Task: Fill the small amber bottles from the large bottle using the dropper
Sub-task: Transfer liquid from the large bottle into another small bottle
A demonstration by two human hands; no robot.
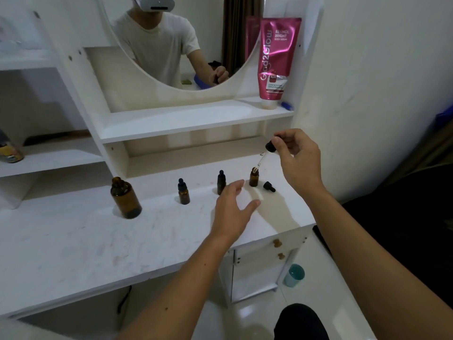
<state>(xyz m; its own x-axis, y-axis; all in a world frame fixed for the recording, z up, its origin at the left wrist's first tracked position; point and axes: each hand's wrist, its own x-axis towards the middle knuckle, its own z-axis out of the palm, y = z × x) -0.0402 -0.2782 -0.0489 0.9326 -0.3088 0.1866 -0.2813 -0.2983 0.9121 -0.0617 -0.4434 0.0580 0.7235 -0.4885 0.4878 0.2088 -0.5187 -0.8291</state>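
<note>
Amber open small bottle (254,179) takes the dropper (266,153) pinched by the right hand (297,157), left hand (232,209) hovering open and empty; next, squeeze the bulb.

A dressing corner in someone's home.
White vanity desk (98,241) with a round mirror (171,45), a shelf (186,119) holding pink body serum (277,60), tiled floor (245,315) beneath.

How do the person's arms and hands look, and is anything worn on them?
Both forearms are bare up to the frame's edge: no sleeves, watch or bracelet in view. The left hand and the right hand wear no gloves, and no rings show. The mirror shows a light short-sleeved T-shirt, its sleeve ending above the elbow.
</note>
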